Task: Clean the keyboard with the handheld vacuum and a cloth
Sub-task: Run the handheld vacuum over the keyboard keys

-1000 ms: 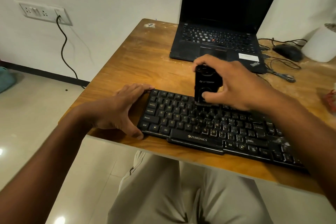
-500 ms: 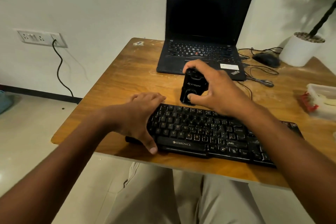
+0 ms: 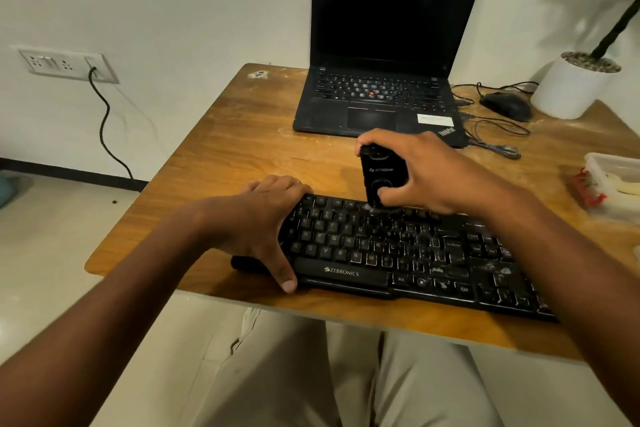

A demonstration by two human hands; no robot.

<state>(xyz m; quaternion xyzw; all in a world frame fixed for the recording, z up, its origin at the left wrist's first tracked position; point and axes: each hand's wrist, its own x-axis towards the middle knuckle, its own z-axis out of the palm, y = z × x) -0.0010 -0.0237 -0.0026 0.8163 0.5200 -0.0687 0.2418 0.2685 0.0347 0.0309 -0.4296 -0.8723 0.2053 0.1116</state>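
Observation:
A black Zebronics keyboard (image 3: 398, 253) lies along the near edge of the wooden table (image 3: 259, 149), with pale dust on its right-hand keys. My left hand (image 3: 256, 218) grips its left end, fingers curled over the far edge and thumb on the front edge. My right hand (image 3: 440, 173) grips a small black handheld vacuum (image 3: 381, 170), held upright with its lower end on the top row of keys near the middle. No cloth is visible.
An open black laptop (image 3: 381, 94) stands behind the keyboard. To its right are a black mouse (image 3: 505, 106), loose cables (image 3: 495, 139) and a white plant pot (image 3: 571, 87). A plastic container (image 3: 613, 180) sits at the right edge. A wall socket (image 3: 65, 62) is on the left.
The vacuum has moved from the upper key rows to the keyboard's far edge. My left hand has slid further over the left end of the keys. The view has tilted up.

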